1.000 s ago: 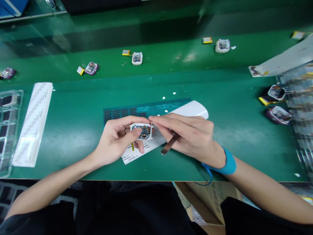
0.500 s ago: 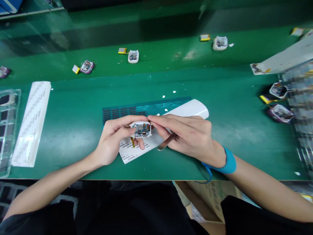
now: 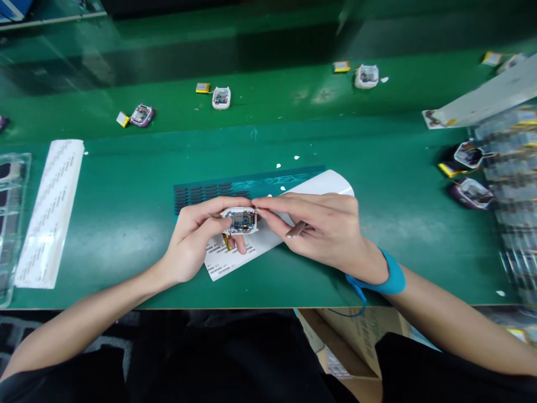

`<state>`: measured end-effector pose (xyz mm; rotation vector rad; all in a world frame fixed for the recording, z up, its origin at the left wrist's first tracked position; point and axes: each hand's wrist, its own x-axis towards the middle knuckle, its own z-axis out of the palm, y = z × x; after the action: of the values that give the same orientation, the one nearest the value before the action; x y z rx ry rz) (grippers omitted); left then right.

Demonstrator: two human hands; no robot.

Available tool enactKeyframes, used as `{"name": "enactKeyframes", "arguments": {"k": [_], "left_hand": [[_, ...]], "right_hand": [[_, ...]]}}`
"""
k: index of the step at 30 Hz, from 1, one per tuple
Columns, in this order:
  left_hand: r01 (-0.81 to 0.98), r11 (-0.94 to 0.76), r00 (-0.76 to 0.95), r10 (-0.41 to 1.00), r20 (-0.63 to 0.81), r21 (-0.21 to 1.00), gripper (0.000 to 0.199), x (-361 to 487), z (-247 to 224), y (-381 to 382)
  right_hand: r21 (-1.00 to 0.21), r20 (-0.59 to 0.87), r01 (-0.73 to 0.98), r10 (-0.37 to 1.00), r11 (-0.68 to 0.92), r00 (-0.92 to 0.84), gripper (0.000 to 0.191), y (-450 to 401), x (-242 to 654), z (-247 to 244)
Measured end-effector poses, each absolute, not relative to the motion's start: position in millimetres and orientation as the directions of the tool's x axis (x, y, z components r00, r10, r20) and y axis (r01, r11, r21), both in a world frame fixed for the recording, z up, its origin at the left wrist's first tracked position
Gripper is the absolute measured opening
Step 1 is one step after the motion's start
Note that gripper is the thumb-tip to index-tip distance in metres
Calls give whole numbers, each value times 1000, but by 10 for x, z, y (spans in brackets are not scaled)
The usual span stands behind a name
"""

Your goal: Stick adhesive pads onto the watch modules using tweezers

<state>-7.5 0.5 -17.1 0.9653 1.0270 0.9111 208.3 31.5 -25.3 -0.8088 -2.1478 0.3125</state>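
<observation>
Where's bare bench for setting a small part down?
Two patches of green bench: one between the white strip and left hand, one between the right hand and the right-side purple housing. Crowded: mid-bench, with the printed sheet under both hands and teal sheet beyond; far right, by the transparent trays.

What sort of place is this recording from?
Likely an electronics assembly bench: the left hand holds an open white device showing its circuit board, similar devices with yellow packs lie beyond, and there's a corded blue wristband.
</observation>
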Motion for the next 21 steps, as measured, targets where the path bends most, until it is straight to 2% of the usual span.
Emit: {"name": "enactKeyframes", "arguments": {"k": [5,9,12,16,21], "left_hand": [[-147,279,267,935,-234,949,27,-78,-179,1],[-144,275,276,934,-229,951,28,-73,-163,1],[-163,246,287,938,-193,956,29,-73,-159,8],[-180,199,301,943,-139,963,27,-73,-177,24],[-96,127,298,950,-93,987,24,-54,-164,17]], "right_hand": [[-390,611,470,605,791,-511,19,304,2096,-277],[-376,597,547,647,748,-474,27,321,2118,-253],[-317,583,600,650,735,-487,30,340,2142,-225],[-188,578,564,555,804,-599,22,337,2177,-215],[-64,565,503,447,862,-694,28,329,2227,-216]]}}
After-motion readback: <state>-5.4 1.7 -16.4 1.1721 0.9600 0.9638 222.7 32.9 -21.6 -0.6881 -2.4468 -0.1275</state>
